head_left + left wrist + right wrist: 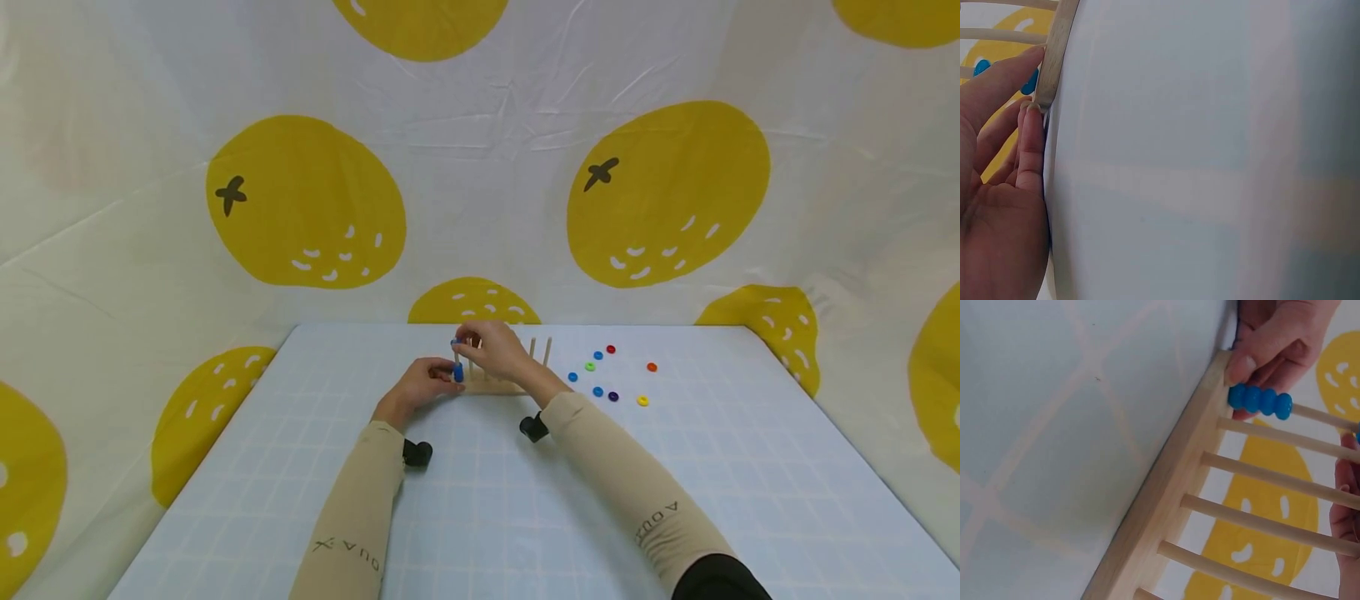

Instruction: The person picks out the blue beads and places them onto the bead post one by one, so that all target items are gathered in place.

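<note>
Seemingly for steadiness, the wooden base [1172, 469] on the table [480, 500] is being pinched at its left end by curled fingers and thumb of the left hand [423, 382]. Four blue rings [1260, 402] are being aligned by the end peg [1316, 416]; at its upper end, another blue ring [454, 342] is being pinched by fingertips of the right hand [489, 345]. Loose rings [597, 392] are lying rightward, presumably for easy reach.

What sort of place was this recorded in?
Probably a staged recording booth: a yellow-patterned sheet rises behind and beside a pale checked tabletop, and there are small black wrist devices, likely cameras.
</note>
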The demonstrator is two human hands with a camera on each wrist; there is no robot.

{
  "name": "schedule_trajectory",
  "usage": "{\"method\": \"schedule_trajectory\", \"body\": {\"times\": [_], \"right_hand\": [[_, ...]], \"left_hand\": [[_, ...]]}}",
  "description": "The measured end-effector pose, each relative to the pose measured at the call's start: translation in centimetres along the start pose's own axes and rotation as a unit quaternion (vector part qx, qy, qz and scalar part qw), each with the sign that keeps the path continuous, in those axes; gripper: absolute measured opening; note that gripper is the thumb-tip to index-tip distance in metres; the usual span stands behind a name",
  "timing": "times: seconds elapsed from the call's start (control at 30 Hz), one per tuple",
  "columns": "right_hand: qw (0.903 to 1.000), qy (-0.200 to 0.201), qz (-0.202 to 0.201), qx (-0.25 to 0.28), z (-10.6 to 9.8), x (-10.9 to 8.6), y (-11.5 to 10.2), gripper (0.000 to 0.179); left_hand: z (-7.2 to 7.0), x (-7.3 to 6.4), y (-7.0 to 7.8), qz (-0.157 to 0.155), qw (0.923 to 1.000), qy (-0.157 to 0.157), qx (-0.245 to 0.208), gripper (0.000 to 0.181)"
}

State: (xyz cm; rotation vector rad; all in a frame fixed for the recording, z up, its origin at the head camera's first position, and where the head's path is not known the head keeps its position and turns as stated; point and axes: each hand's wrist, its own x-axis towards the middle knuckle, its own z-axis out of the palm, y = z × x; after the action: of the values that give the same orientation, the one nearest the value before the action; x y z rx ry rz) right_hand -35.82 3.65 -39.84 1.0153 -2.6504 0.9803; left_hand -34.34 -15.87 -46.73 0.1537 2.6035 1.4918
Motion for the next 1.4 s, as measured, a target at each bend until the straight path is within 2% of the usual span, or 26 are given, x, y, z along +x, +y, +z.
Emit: {"method": "schedule_trajectory", "body": {"times": [0.37, 0.63, 1.03, 1.2, 1.4], "right_hand": [[0.9986, -0.003, -0.01, 0.052, -0.8, 0.1, -0.1, 0.026], [0.9984, -0.016, -0.033, 0.043, -2.2, -0.9, -1.0, 0.028], [0.9993, -0.017, -0.018, 0.028, -6.0, -4.1, -0.6, 0.031], [0.9997, -0.002, -0.014, 0.02, -7.7, -5.6, 0.5, 0.029], [0.9996, 0.018, 0.011, 0.017, -9.4, -7.7, 2.3, 0.029]], "left_hand": [[0.0, 0.1, -0.1, 0.0, 0.9999, -0.002, -0.011, 0.047], [-0.1, -0.1, 0.0, -0.001, 1.0, 0.0, -0.006, 0.045], [0.3, 0.1, 0.1, -0.015, 0.9998, 0.006, -0.008, 0.048], [0.2, 0.0, 0.4, -0.01, 0.9998, 0.008, -0.013, 0.048], [0.3, 0.0, 0.2, -0.018, 0.9997, 0.006, -0.013, 0.048]]}}
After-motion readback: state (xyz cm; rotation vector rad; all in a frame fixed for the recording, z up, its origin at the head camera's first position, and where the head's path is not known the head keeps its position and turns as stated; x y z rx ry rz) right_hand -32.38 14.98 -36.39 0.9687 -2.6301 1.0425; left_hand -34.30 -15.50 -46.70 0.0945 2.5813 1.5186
